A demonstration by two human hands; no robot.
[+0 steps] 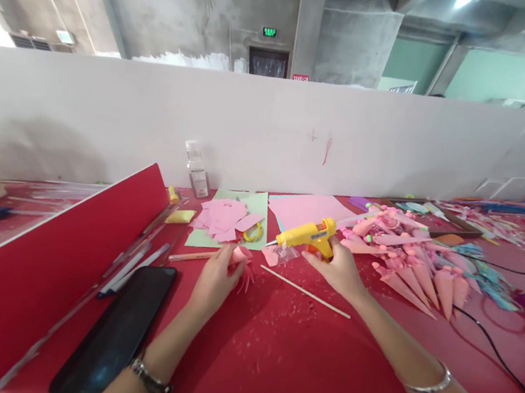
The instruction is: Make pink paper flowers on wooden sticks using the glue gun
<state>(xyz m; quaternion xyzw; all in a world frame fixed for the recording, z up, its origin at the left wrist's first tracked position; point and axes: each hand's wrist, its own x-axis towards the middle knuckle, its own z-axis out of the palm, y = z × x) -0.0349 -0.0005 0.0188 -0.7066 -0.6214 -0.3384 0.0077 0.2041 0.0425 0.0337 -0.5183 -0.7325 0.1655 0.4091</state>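
Note:
My right hand is wrapped round the handle of a yellow hot glue gun, its nozzle pointing left. My left hand pinches a curled pink paper piece with thin pink strands hanging below it. The nozzle is a little to the right of this piece, apart from it. Below the nozzle lies a small pink scrap beside clear plastic film. A thin pale stick lies on the red table between my hands. Behind my left hand are cut pink paper pieces and a yellow ring-shaped item.
Pink paper cones are heaped at the right, near a black cord. A black phone, markers and a red upright board stand or lie at the left. A clear bottle is by the white partition.

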